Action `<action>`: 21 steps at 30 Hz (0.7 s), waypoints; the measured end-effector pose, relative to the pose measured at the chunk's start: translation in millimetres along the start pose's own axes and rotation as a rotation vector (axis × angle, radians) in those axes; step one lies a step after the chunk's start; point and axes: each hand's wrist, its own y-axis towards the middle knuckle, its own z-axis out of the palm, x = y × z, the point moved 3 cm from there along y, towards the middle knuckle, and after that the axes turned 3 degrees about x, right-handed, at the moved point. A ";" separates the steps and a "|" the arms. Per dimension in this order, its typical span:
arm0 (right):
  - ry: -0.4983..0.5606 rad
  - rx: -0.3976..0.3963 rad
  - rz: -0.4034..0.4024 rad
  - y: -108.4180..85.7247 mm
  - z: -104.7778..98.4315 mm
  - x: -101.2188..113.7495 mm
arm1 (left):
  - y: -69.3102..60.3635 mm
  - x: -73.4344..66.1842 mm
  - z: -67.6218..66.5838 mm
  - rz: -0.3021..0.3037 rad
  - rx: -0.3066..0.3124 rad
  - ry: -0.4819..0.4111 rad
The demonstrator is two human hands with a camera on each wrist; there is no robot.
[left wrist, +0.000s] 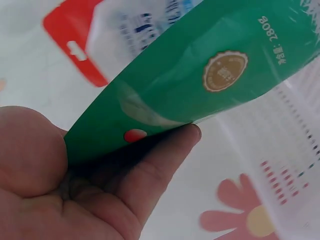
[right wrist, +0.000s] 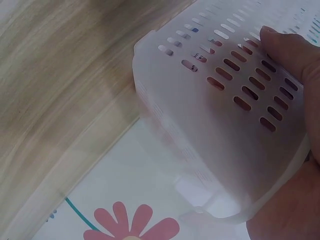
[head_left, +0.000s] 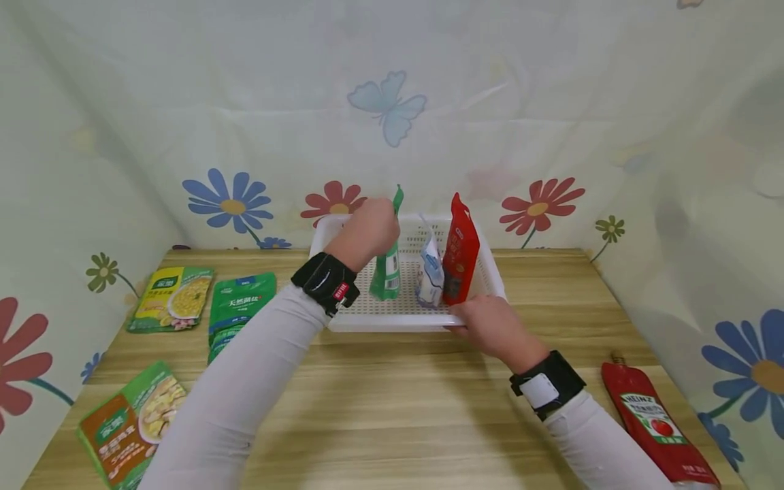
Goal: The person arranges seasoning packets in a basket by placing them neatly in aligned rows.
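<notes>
A white plastic basket point(head_left: 367, 323) with slotted sides sits at the back of the table. My left hand point(head_left: 370, 228) pinches the upper edge of a green pouch point(head_left: 387, 279), upright inside the basket's left half; in the left wrist view the green pouch point(left wrist: 175, 75) lies between thumb and fingers. Whether its bottom touches the basket floor I cannot tell. At the near right corner my right hand point(head_left: 493, 327) grips the basket's rim, its thumb against the slotted wall point(right wrist: 200, 115). A small white-and-blue bag point(head_left: 431, 275) and a taller red pouch point(head_left: 461, 255) stand to the right inside.
On the table's left lie a yellow-green soup pouch point(head_left: 173, 299), green packets point(head_left: 241, 299) and a brown-green soup pouch point(head_left: 131, 425), partly behind my left sleeve. A red Heinz ketchup pouch point(head_left: 655, 422) lies at the right. Flowered fabric point(head_left: 392, 163) hangs close behind the basket.
</notes>
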 end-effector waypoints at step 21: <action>-0.008 0.002 0.022 -2.5 -0.5 1.7 | 47.9 9.2 44.2 0.062 -0.110 -0.079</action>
